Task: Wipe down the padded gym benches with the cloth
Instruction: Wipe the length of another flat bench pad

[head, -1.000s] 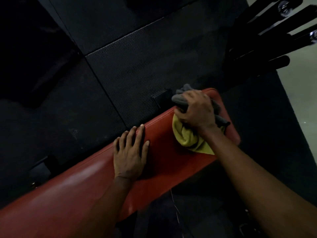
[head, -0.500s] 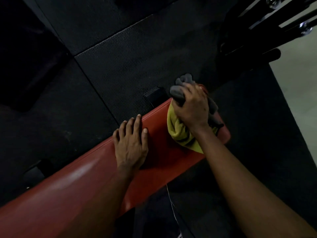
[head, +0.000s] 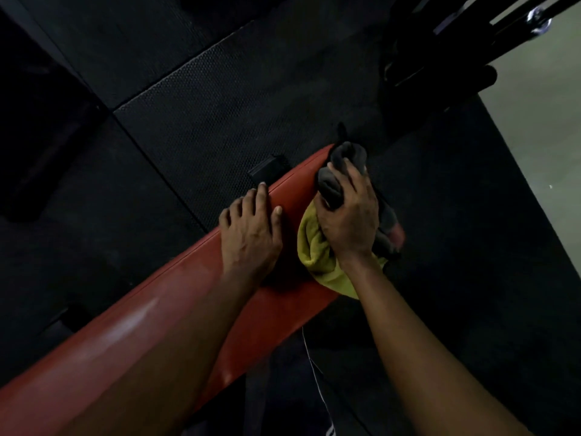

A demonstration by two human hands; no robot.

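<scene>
A long red padded bench (head: 132, 335) runs from the lower left up to the centre right. My right hand (head: 349, 212) grips a bunched cloth (head: 317, 256), yellow-green underneath and dark grey on top, and presses it on the bench's far end. My left hand (head: 250, 234) lies flat on the pad just left of the cloth, with its fingers curled over the far edge. The cloth and my right hand hide the tip of the bench.
Black textured rubber floor mats (head: 220, 99) lie beyond the bench. A dark metal rack with bars (head: 456, 51) stands at the top right, with pale floor (head: 540, 121) beside it. A black bench foot (head: 267, 168) shows behind the pad.
My right hand has slid the cloth further toward the bench's end, and the grey part now hangs over the tip. My left hand has moved closer to the cloth and its fingers hook over the edge.
</scene>
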